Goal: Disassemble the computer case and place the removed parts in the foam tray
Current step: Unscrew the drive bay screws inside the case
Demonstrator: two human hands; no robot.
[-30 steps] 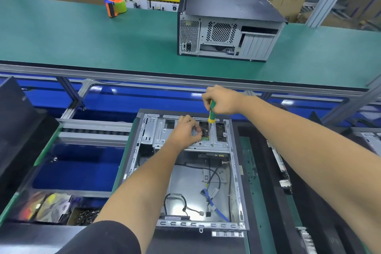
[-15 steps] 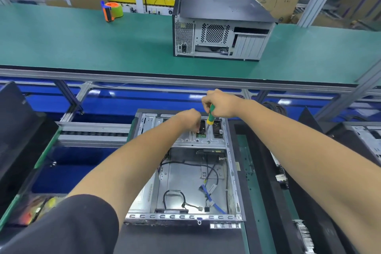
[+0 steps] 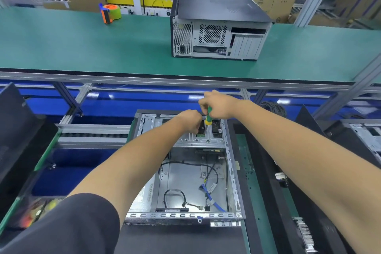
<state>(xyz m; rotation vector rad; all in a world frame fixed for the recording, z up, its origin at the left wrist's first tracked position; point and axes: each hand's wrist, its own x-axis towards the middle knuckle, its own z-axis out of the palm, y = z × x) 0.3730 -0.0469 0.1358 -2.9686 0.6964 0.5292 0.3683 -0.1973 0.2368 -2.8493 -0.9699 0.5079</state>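
Two hands are seen at the far end of one opened computer case (image 3: 186, 173), which lies flat on the near work surface with its side panel off and its interior exposed. One green-and-yellow screwdriver (image 3: 208, 117) is gripped in the right hand (image 3: 218, 105), fingers curled round the handle, the tool held roughly upright with its tip pointed down into the drive-bay bracket (image 3: 198, 139). The left hand (image 3: 190, 119) is curled just beside it, over the same bracket; whether anything is pinched in those fingers cannot be told, as they are turned away from the camera. Inside the case, several loose cables are counted on the bare metal floor: black ones, and one blue cable (image 3: 212, 198) near the front rail.

One closed computer case (image 3: 218, 27) is seen standing on the green conveyor belt (image 3: 82, 47) beyond, rear panel facing the camera. One orange tape dispenser (image 3: 110, 13) with a green roll is set well apart from it, to the left on the same belt. One dark sleeve (image 3: 61, 225) is visible on the left arm. Black panels are glimpsed at both edges.
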